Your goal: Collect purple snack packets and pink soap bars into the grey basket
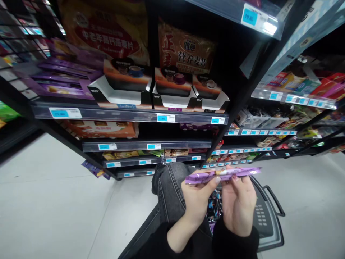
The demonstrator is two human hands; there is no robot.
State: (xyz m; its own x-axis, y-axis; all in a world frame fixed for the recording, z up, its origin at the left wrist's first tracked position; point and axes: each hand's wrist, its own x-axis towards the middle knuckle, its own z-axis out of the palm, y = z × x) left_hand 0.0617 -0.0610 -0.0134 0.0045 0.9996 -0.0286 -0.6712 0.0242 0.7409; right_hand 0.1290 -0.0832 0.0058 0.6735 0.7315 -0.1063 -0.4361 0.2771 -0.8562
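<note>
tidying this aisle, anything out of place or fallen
Yes: a purple packet lies on the floor at the foot of the shelving, below the lowest shelf. It matches the purple packet held in both hands.

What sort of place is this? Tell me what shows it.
Most likely a supermarket or grocery aisle. Black shelves carry blue price tags under boxed drink mixes, and a dark shopping basket sits on the floor below both hands, which hold a purple snack packet.
</note>
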